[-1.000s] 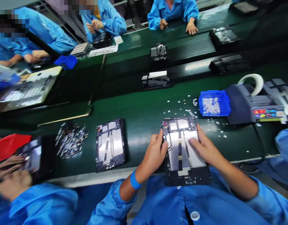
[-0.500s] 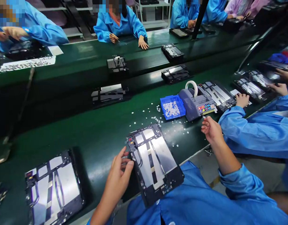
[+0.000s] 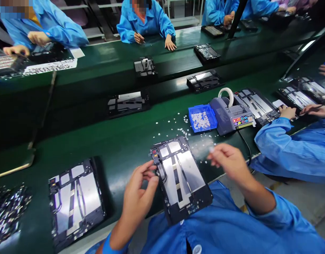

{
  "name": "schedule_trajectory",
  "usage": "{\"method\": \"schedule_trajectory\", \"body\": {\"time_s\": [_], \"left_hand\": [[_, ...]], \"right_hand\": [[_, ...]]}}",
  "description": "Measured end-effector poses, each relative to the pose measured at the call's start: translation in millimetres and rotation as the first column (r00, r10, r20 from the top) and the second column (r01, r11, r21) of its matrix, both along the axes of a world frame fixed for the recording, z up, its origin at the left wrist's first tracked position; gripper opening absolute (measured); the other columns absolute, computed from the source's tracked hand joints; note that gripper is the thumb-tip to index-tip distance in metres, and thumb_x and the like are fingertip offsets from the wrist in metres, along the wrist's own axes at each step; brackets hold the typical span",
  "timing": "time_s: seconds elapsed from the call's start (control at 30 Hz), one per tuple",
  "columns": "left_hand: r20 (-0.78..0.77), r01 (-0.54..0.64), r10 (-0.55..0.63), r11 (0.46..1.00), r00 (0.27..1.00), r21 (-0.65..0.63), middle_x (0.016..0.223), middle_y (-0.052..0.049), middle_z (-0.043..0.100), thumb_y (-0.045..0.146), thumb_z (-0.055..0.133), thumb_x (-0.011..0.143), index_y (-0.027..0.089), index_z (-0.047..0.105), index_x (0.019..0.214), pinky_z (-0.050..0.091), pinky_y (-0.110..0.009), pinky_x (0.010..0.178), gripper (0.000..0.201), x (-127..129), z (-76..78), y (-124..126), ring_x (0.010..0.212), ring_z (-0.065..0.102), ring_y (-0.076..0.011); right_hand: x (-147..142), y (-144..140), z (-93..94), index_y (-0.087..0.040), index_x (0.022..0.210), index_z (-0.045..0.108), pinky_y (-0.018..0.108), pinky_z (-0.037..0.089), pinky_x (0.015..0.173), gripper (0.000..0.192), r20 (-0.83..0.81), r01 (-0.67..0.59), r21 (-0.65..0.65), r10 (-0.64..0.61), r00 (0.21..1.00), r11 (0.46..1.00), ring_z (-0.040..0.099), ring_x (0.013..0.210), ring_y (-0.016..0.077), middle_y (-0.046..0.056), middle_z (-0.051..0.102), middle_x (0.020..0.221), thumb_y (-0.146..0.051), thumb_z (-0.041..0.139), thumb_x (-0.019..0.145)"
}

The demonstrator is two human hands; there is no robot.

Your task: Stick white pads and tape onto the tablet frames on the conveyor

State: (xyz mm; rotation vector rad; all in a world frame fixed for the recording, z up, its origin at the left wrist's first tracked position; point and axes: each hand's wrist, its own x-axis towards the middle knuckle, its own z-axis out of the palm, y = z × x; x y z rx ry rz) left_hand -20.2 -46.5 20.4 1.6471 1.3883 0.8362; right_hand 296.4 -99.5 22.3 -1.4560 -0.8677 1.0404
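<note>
An opened tablet [image 3: 178,173], its back off and silvery battery cells showing, lies tilted in front of me at the bench edge. My left hand [image 3: 142,187] rests at its left edge, fingers apart, with the thumb and fingertips against or very near the side. To the right of the tablet, my right hand [image 3: 228,160] is raised with thumb and finger pinched on a small whitish piece of tape [image 3: 211,151], slightly blurred. Beyond that hand stands a grey tape dispenser [image 3: 227,116] carrying a white tape roll [image 3: 226,93].
A blue tray [image 3: 202,120] of small white pieces adjoins the dispenser, with more scattered on the green bench [image 3: 120,141]. Another opened tablet [image 3: 76,201] lies left, beside a pile of small shiny parts [image 3: 9,215]. A co-worker's sleeve [image 3: 279,141] is close on the right.
My right hand has moved left from the dispenser's front toward the tablet, with the tape piece between its fingers. My left hand stays by the tablet's left edge. The view has shifted left.
</note>
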Motion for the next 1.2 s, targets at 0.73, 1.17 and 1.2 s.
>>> {"method": "schedule_trajectory", "body": {"time_s": [0.73,1.17,1.2], "left_hand": [[0.506,0.096,0.091,0.939,0.858,-0.331,0.083,0.000,0.064,0.028,0.074,0.082,0.017,0.064,0.096,0.046,-0.024,0.068,0.020,36.2,7.9,17.9,0.070,0.057,-0.0108],[-0.444,0.418,-0.285,0.878,0.849,0.235,0.131,-0.011,0.073,0.015,0.056,0.095,0.021,0.065,0.089,0.046,-0.049,0.110,0.012,-19.5,9.9,38.8,0.128,0.062,-0.0279],[-0.516,0.468,-0.299,0.852,0.803,0.235,0.138,-0.012,0.070,0.015,0.055,0.096,0.020,0.066,0.090,0.045,-0.050,0.111,0.013,-17.4,7.5,39.1,0.130,0.060,-0.0288]], "right_hand": [[-105.5,52.9,-6.5,-0.021,0.089,0.074,0.028,0.048,0.064,0.023,0.252,-0.488,-0.048,0.483,0.838,0.872,0.064,0.066,0.0160,0.000,0.071,0.074,-0.038,0.060,0.096],[-72.6,118.6,-16.1,-0.025,0.139,0.068,0.033,0.038,0.073,0.042,0.998,-0.837,-0.053,0.051,-0.030,0.545,0.055,0.080,0.0197,0.009,0.071,0.105,-0.013,0.052,0.101],[-72.6,121.5,-16.1,-0.025,0.139,0.067,0.033,0.037,0.073,0.042,0.998,-0.842,-0.068,0.034,-0.060,0.535,0.054,0.080,0.0199,0.010,0.070,0.104,-0.013,0.053,0.101]]}}
